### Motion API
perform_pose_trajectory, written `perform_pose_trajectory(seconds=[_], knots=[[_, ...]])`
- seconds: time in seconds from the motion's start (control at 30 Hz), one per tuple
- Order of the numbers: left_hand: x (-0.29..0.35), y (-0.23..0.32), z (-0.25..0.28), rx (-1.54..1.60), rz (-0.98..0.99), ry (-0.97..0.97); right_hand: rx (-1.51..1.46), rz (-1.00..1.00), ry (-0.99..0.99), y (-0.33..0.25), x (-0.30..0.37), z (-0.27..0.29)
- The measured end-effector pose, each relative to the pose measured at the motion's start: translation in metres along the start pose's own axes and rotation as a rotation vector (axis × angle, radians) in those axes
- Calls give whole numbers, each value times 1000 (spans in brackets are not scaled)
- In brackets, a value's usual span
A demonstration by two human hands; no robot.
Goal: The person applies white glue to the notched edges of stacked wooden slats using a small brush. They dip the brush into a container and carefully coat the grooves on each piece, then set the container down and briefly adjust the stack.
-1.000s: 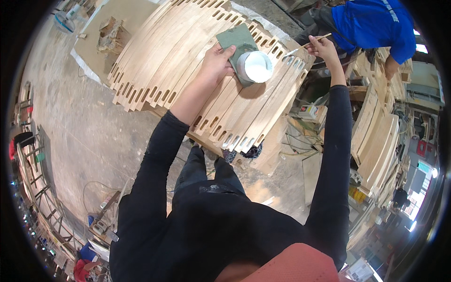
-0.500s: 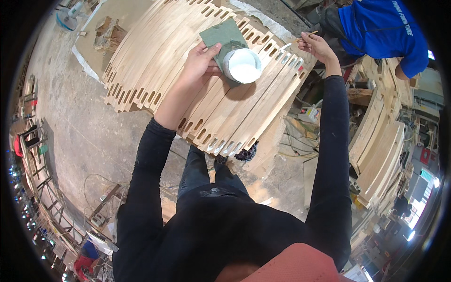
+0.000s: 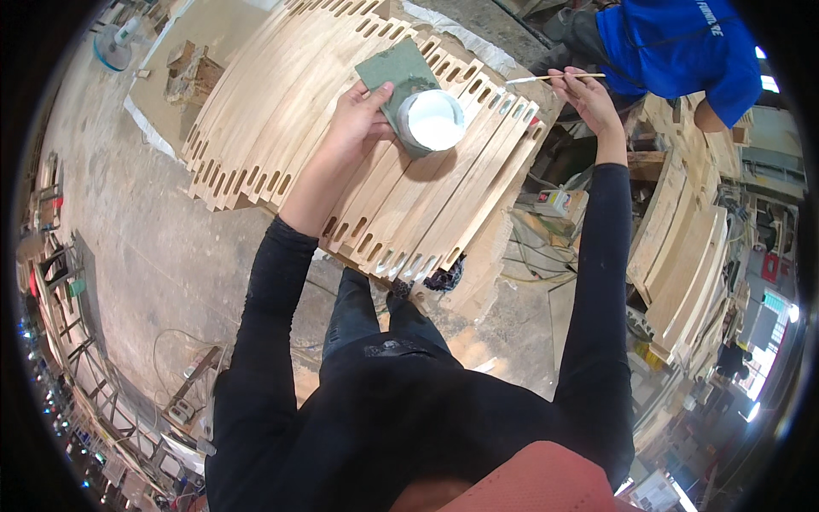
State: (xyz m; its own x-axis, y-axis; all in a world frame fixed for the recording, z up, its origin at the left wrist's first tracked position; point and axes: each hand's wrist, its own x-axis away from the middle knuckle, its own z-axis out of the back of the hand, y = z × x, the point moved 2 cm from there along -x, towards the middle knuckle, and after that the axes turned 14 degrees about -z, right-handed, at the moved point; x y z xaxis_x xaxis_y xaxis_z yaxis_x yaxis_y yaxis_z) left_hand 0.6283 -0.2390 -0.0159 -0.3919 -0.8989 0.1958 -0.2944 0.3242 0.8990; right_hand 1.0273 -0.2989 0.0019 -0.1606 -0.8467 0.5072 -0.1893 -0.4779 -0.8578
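My left hand (image 3: 362, 119) is closed on the edge of a flat green board (image 3: 394, 72), thumb on top. On that board stands a round tub (image 3: 416, 141) of white, glue-like liquid, held over a row of pale wooden slats (image 3: 273, 102). The slats have oval slots cut near both ends. Beyond the tub, my right hand (image 3: 589, 101) pinches a thin wooden stick (image 3: 546, 78). White stuff coats the stick's tip, which is at the slots on the far right end of the row. Several slots at the right, at both ends, show white inside.
A person in a blue shirt (image 3: 674, 43) is at the upper right, close to my right hand. Curved wooden parts (image 3: 682, 273) are stacked on the right. Cables (image 3: 546, 256) and a small jug (image 3: 554, 203) lie below the slats. A fan (image 3: 113, 47) stands far left.
The stick in my right hand has swung from slanting to nearly level, its tip still near the far slots. My left hand keeps the board and tub in nearly the same place.
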Motion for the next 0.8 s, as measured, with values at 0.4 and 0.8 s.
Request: perform_pose_trajectory(seconds=[0.4,0.8], knots=[[-9,-14,6,198,-36,-67,245,428,321,9,130,-179],[-12,-17,5,235,-31,-44,-159,112,377,49,134,-197]])
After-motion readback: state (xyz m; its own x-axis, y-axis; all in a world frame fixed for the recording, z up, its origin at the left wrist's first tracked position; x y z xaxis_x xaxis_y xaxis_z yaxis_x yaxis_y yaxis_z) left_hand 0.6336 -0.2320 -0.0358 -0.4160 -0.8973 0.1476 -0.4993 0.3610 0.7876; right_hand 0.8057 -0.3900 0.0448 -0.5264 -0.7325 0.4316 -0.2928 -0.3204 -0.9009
